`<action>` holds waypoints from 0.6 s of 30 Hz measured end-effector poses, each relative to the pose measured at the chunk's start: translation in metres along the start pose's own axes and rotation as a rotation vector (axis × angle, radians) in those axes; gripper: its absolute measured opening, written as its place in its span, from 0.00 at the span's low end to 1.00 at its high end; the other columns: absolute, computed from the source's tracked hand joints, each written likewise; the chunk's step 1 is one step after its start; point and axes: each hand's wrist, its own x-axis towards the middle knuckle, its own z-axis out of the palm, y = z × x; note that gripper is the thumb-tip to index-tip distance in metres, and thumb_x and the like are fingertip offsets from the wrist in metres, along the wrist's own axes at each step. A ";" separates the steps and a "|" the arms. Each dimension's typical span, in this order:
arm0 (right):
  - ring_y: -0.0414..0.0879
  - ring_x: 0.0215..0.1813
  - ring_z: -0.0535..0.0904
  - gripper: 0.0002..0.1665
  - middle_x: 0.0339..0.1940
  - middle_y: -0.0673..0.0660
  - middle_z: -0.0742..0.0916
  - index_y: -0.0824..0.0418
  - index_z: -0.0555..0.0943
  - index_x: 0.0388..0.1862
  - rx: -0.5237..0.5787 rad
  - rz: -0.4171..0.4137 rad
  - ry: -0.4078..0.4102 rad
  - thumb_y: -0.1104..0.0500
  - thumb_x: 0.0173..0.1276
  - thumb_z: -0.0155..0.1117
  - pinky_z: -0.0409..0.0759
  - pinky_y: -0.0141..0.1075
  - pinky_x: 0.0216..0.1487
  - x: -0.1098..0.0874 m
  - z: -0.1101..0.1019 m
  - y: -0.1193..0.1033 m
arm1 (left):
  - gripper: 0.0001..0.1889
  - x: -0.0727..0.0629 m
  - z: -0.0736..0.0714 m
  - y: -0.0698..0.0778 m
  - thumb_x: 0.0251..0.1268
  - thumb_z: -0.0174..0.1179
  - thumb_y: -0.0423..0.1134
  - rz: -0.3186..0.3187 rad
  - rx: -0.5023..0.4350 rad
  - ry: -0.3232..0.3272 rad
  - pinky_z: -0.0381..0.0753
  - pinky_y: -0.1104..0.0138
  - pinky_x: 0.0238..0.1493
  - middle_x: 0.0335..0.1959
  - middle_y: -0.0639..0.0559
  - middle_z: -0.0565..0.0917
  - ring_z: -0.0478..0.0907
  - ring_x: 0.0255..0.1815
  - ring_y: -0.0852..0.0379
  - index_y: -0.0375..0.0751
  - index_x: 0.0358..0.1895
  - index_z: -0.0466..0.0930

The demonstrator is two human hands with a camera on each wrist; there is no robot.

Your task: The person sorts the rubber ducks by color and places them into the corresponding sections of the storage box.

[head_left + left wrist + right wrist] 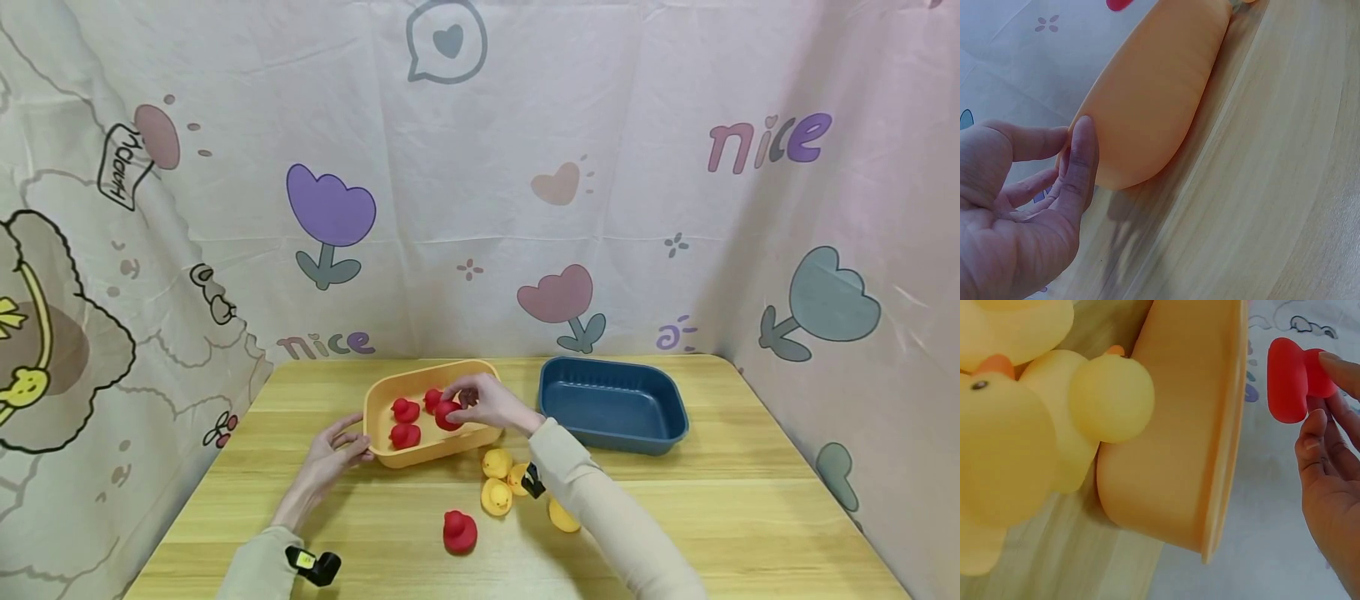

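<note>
My right hand pinches a red rubber duck above the orange-yellow plastic basin. In the right wrist view the held duck shows above the basin's rim, between thumb and fingers. Several other red ducks lie inside the basin. At the basin's left end, my left hand grips the edge; the left wrist view shows the thumb against the outer wall. One red duck sits on the table in front.
Several yellow rubber ducks cluster before the basin, one partly hidden by the right sleeve. A dark blue basin stands to the right on the wooden table. A printed cloth hangs behind.
</note>
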 end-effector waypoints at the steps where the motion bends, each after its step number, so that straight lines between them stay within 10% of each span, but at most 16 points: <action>1: 0.40 0.33 0.74 0.14 0.36 0.58 0.88 0.64 0.87 0.46 -0.005 0.005 0.001 0.63 0.61 0.75 0.74 0.23 0.34 0.002 0.001 0.001 | 0.33 0.000 0.000 0.000 0.72 0.53 0.24 0.000 0.004 0.001 0.88 0.74 0.42 0.35 0.56 0.79 0.83 0.31 0.65 0.23 0.77 0.49; 18: 0.50 0.38 0.82 0.13 0.40 0.63 0.89 0.67 0.87 0.42 -0.010 0.089 -0.016 0.66 0.58 0.75 0.77 0.22 0.34 0.022 0.019 0.026 | 0.34 -0.002 0.001 0.002 0.73 0.53 0.25 -0.018 -0.003 0.012 0.88 0.73 0.43 0.36 0.55 0.78 0.84 0.32 0.64 0.25 0.77 0.50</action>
